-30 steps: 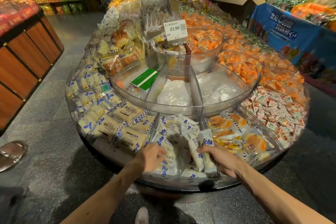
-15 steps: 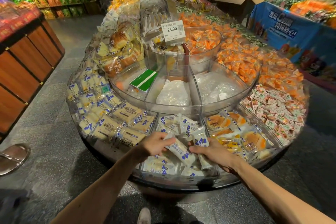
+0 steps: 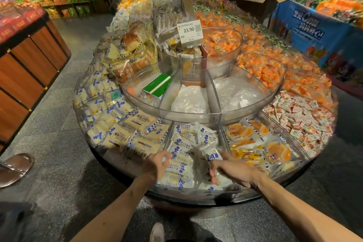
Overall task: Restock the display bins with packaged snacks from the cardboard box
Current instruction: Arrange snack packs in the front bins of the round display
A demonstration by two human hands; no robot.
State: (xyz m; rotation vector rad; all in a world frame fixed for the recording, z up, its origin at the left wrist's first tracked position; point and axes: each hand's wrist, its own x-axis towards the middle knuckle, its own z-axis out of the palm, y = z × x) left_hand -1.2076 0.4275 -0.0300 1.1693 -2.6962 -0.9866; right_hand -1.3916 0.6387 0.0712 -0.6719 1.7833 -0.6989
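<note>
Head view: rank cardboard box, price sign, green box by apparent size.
1. cardboard box: largest, though farthest from the camera.
2. price sign and green box: they look about alike, so I won't rank them.

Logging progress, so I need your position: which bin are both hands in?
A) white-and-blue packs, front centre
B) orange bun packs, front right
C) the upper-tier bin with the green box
A: the left hand and the right hand are both among the white-and-blue packs at front centre.
</note>
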